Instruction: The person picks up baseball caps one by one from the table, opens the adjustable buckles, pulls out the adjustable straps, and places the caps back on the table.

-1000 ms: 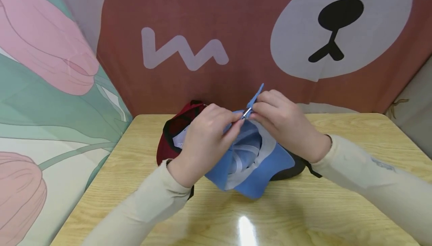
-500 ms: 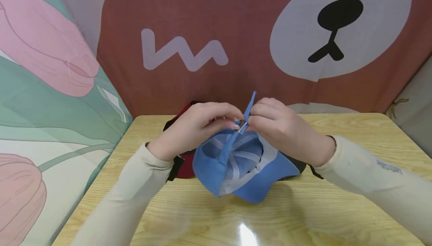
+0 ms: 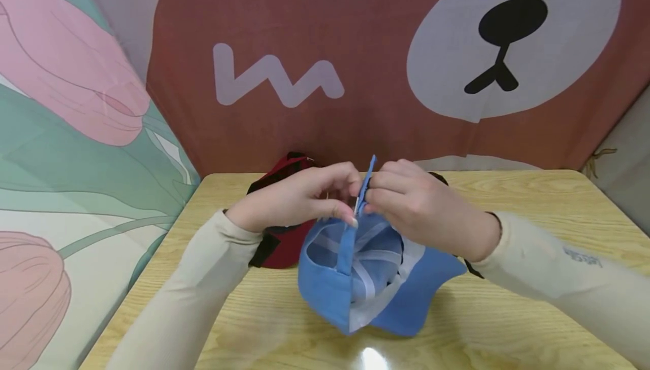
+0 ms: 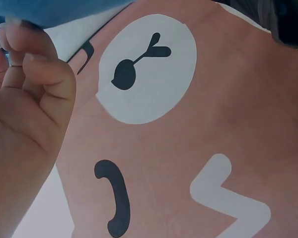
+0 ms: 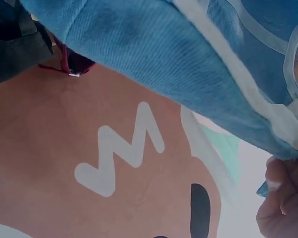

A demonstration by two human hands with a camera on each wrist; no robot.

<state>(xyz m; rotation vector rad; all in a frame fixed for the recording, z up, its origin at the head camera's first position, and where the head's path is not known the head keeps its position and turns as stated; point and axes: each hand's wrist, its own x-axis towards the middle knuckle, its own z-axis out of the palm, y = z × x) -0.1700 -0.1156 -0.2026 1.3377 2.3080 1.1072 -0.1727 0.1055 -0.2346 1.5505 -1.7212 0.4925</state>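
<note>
A light blue cap (image 3: 325,291) hangs above the table, its inside with white seam tape facing up and its brim to the lower right. My left hand (image 3: 304,198) pinches its back strap (image 3: 347,246) near the buckle, thumb in front. From the other side my right hand (image 3: 426,206) grips the strap, whose narrow end stands up between the hands. In the left wrist view curled fingers of the left hand (image 4: 30,94) lie under blue cloth (image 4: 64,12). The right wrist view has the cap (image 5: 154,64) above the fingers of the right hand (image 5: 288,193).
Behind my left hand a dark red cap (image 3: 289,249) lies on the wooden table (image 3: 264,325). A black cap, mostly hidden, is behind my right hand (image 3: 439,178). A printed cloth (image 3: 376,110) hangs along the table's back edge.
The blue cap has come lower and turned, showing more of its side. Both hands have moved down slightly. My left hand has shifted from above the buckle to beside it, its wrist farther left.
</note>
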